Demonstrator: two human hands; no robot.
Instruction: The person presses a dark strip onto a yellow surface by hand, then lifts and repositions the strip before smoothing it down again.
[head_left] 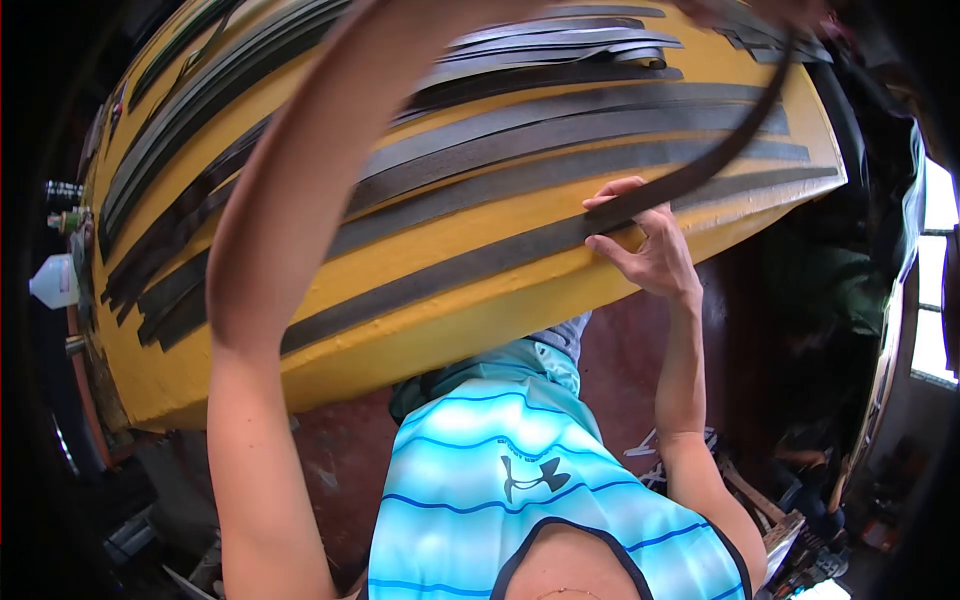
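Note:
Several dark, flat, flexible strips lie lengthwise across a yellow table. The strip nearest me runs along the table's front edge, and its right part curves up off the surface. My right hand grips that strip near the front edge, thumb on the near side and fingers on the far side. My left arm reaches across the table, and my left hand is at the top right, blurred and partly cut off. The strip's raised end meets it there; the fingers' grip shows only in part.
Bundles of thinner grey strips lie farther back on the table, with more at the far left. A dark cloth or sheet hangs at the right beside a bright window. A white container stands past the left edge. Clutter covers the floor at lower right.

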